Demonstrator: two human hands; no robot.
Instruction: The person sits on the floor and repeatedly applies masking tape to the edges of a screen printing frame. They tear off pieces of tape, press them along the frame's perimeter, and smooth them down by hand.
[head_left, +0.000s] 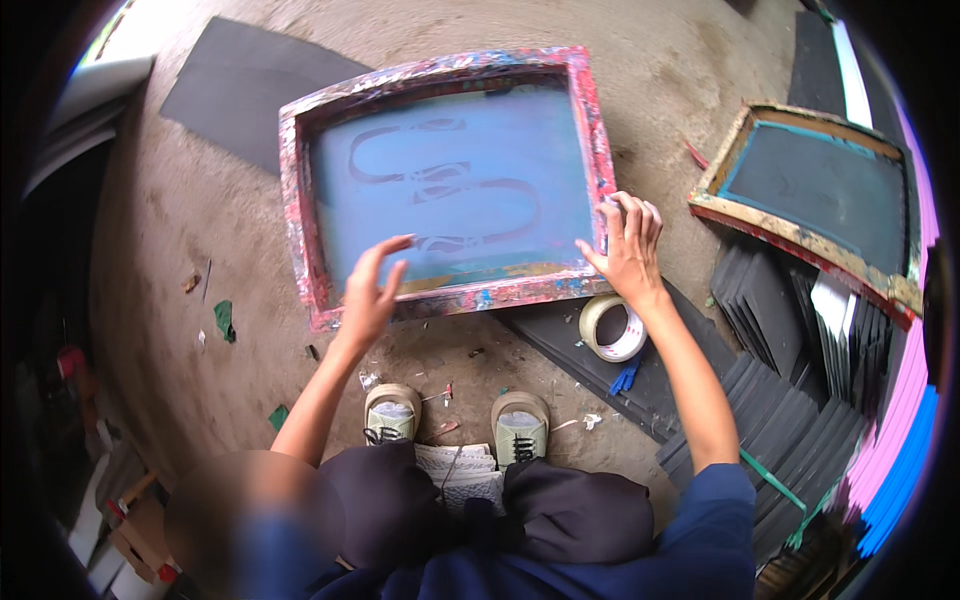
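A screen printing frame (448,295), its wooden rim spattered with red, pink and blue paint, lies in front of me. Its blue mesh (450,140) bears curved strap-like outlines. My right hand (632,248) grips the rim at the near right corner, thumb on the inner side and fingers bent over the right edge. Above the near left part of the frame is my left hand (372,290), its fingers stretched and apart, holding nothing. Whether it touches the rim is unclear.
A roll of tape (612,328) rests on dark sheets below my right wrist. A dark flat sheet (235,85) lies beyond the frame. At right, a second screen frame (755,219) leans over stacked black sheets (790,420). My shoes (520,425) stand close by; scraps litter the floor.
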